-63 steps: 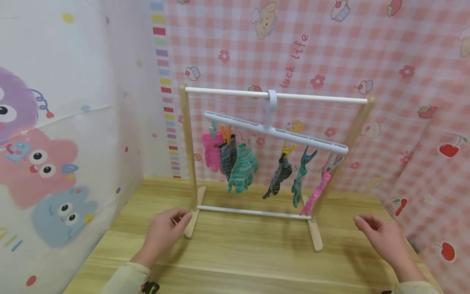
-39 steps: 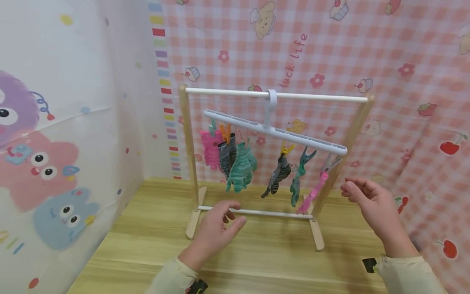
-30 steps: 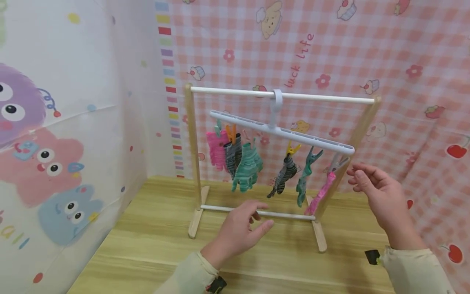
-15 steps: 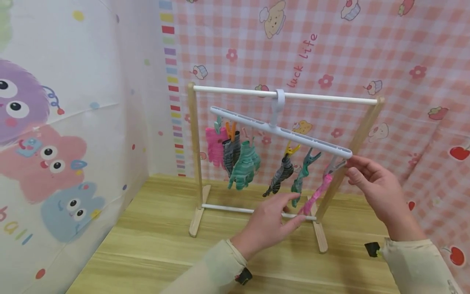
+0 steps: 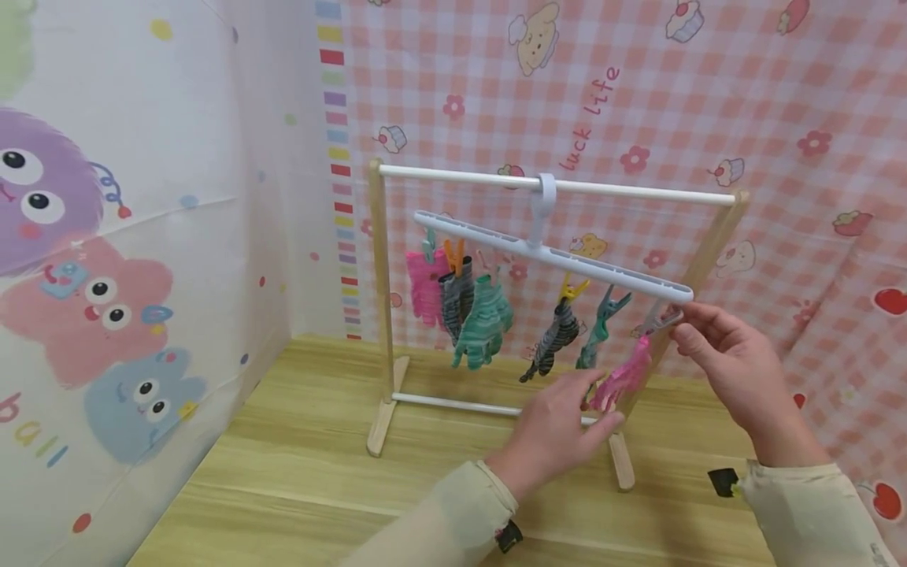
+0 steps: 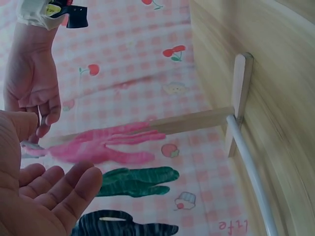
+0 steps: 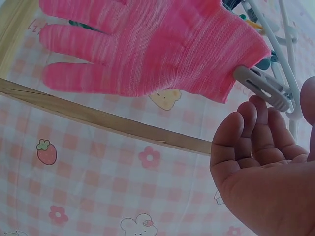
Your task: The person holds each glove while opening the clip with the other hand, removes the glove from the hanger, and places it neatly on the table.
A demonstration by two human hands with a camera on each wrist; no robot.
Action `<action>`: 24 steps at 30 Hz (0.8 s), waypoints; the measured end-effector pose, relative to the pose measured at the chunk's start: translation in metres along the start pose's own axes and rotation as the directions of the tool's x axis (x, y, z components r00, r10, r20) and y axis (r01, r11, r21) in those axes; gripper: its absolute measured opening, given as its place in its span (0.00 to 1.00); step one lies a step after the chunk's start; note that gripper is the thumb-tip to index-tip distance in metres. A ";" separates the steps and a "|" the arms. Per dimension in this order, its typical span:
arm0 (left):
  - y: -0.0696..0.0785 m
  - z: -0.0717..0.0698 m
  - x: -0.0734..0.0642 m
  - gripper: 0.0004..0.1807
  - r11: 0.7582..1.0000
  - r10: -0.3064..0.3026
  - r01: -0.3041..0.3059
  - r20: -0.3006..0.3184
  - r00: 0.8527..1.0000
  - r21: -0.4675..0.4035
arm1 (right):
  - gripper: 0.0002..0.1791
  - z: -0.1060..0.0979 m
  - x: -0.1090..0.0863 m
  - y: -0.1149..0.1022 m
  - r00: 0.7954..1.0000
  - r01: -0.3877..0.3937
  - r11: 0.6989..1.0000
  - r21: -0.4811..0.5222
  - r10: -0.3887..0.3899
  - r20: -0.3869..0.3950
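Observation:
A pink glove (image 5: 623,378) hangs by a grey clothespin (image 5: 664,317) from the right end of a tilted pale-blue hanger (image 5: 602,272). My left hand (image 5: 553,433) is at the glove's lower end, thumb and fingers apart. In the left wrist view its fingers are loosely bent, with no grip on the glove visible. My right hand (image 5: 737,378) is beside the clothespin. In the right wrist view its fingertips are close to the clothespin's handles, the thumb apart at the edge; contact is unclear. A teal glove (image 6: 138,182) and a dark striped glove (image 6: 123,226) hang close by.
The hanger hooks over the white top bar (image 5: 460,175) of a wooden-legged rack on the table (image 5: 283,472). Further left hang another pink glove (image 5: 425,287), a grey glove (image 5: 457,295) and a green glove (image 5: 483,327). Printed cloth stands behind and at both sides.
My left hand has moved right from the rack's left leg to the pink glove. My right hand has risen and come left to the clothespin. The pink glove has turned, showing more of its width.

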State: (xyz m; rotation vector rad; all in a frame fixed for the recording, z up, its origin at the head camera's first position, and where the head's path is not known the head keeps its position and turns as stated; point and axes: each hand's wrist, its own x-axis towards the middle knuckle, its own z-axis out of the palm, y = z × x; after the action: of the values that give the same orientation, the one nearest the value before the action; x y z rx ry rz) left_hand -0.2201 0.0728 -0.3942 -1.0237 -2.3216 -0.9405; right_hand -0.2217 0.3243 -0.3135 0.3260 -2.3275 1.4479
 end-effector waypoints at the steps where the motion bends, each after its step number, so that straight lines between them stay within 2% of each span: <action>1: 0.001 0.001 0.001 0.31 1.000 -0.002 0.002 -0.006 1.000 -0.001 | 0.15 0.000 0.000 0.000 1.000 0.002 1.000 0.026 -0.002 0.000; 6: 0.004 0.005 0.007 0.30 0.999 -0.046 0.046 -0.001 0.999 -0.014 | 0.15 0.001 -0.001 -0.001 0.999 0.000 0.992 0.128 -0.005 0.035; 12: 0.007 0.008 0.012 0.29 0.992 -0.127 0.127 -0.007 0.992 0.011 | 0.15 0.004 0.000 -0.001 0.997 -0.002 0.993 0.120 -0.007 0.081; 15: 0.008 0.011 0.014 0.25 0.987 -0.156 0.157 -0.039 0.987 0.024 | 0.13 0.004 0.001 0.000 0.996 -0.001 0.992 0.124 -0.010 0.094; 17: 0.008 0.013 0.014 0.21 0.987 -0.154 0.157 -0.074 0.985 0.034 | 0.13 0.005 0.001 0.001 0.994 -0.002 0.991 0.133 -0.012 0.104; 21: 0.007 0.015 0.013 0.13 0.990 -0.115 0.126 -0.155 0.981 0.063 | 0.13 0.006 0.001 0.001 0.993 0.012 0.996 0.086 -0.022 0.115; 24: 0.006 0.014 0.011 0.12 0.991 -0.098 0.112 -0.174 0.980 0.071 | 0.13 0.006 0.001 0.001 0.991 0.040 0.999 0.017 -0.042 0.126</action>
State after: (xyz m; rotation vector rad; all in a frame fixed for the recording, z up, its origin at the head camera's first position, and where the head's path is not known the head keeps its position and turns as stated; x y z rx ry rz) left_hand -0.2241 0.0917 -0.3944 -0.7639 -2.2687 -0.9283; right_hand -0.2244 0.3188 -0.3160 0.4797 -2.3955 1.4644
